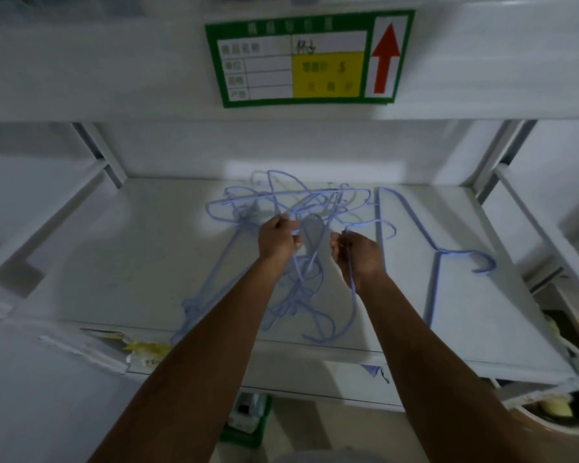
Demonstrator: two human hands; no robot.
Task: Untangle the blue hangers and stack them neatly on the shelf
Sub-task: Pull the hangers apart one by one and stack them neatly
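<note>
1. The tangle of blue hangers (281,228) lies in the middle of the white shelf (141,262), wires crossing every way, some hooks reaching the front edge
2. The left hand (278,242) has its fingers closed around wires near the top of the tangle; the right hand (358,255) has its fingers wrapped on one hanger wire that runs down past the wrist
3. One separated hanger (438,252) lies flat on the right of the shelf, well apart from the tangle, its hook pointing right; this looks like the start of the stack, so most of the work is left
4. To do this step well, I would judge: hold the mass steady with the left hand, follow the right hand's wire to its hook, and turn it out through the gap instead of pulling straight, since hooks catch on neighbouring loops
5. A hard tug may drag the whole bundle off the front edge
6. The shelf is smooth, pale and bare around the hangers, so freed ones should slide and lie flat
7. Above hangs a green-bordered label (308,58) with a yellow panel and a red arrow; its writing is blurred
8. The light is dim, white walls close in at both sides, and clutter sits below the shelf
</note>
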